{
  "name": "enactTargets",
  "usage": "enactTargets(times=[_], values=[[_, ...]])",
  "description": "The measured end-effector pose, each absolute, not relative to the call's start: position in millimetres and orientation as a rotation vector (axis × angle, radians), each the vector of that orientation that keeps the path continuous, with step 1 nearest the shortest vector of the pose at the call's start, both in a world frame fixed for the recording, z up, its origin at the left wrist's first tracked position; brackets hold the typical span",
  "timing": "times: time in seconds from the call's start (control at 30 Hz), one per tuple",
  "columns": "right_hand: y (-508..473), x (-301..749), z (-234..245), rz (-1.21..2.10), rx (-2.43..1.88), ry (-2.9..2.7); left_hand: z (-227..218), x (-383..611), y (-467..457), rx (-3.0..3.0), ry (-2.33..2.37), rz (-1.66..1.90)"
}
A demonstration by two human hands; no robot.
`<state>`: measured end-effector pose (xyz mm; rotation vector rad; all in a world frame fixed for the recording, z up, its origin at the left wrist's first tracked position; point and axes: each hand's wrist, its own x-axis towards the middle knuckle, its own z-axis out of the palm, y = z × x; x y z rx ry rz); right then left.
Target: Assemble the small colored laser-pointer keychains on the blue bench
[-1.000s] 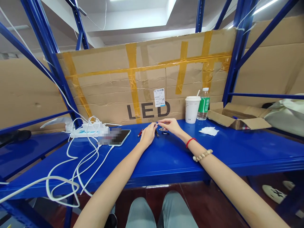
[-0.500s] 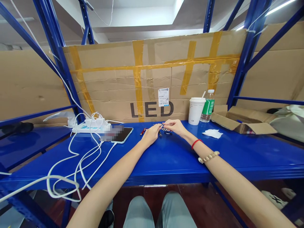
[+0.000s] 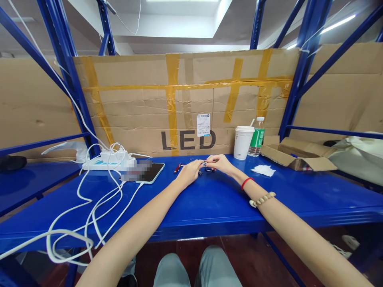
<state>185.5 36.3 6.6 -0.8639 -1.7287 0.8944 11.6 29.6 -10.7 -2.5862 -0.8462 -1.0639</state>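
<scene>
Above the blue tabletop (image 3: 206, 207), my left hand (image 3: 191, 172) and my right hand (image 3: 220, 163) meet with their fingertips pinched together. Between them is a small silvery piece (image 3: 204, 164), too small to name; both hands appear to grip it. Just left of my left hand lies a small red item (image 3: 178, 168) with a shiny end. Under the fingers of my right hand sits a small dark item (image 3: 209, 170), partly covered. Another dark bit (image 3: 200, 173) shows beside my left fingertips.
A white cup with a straw (image 3: 243, 143), a water bottle (image 3: 256, 137), crumpled tissue (image 3: 263, 170) and an open cardboard box (image 3: 295, 153) stand to the right. On the left are a phone (image 3: 152, 173), a power strip (image 3: 98, 164) and looping white cables (image 3: 89, 211). Taped cardboard (image 3: 134, 115) backs the table.
The view has shifted slightly, so the scene sits a little further left and lower. Both hands stay together at the silvery piece, with little finger movement visible.
</scene>
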Motion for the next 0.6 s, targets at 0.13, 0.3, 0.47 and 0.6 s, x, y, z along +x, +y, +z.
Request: enactTargets(times=[0.13, 0.3, 0.47, 0.6], values=[[39.0, 187.1, 3.6, 0.868, -0.889, -1.761, -11.5, 11.5, 31.0, -2.552, -0.847, -1.055], [35.7, 184.7, 5.8, 0.833, -0.901, -1.75, -10.4, 11.8, 30.0, -2.55, -0.873, -1.083], [32.3, 182.0, 9.4, 0.828, -0.903, -1.734, -8.8, 12.2, 27.8, -2.559, -0.887, -1.12], [30.2, 180.1, 11.1, 0.796, -0.926, -1.746, -6.4, 13.4, 24.2, -2.56, -0.928, -1.126]])
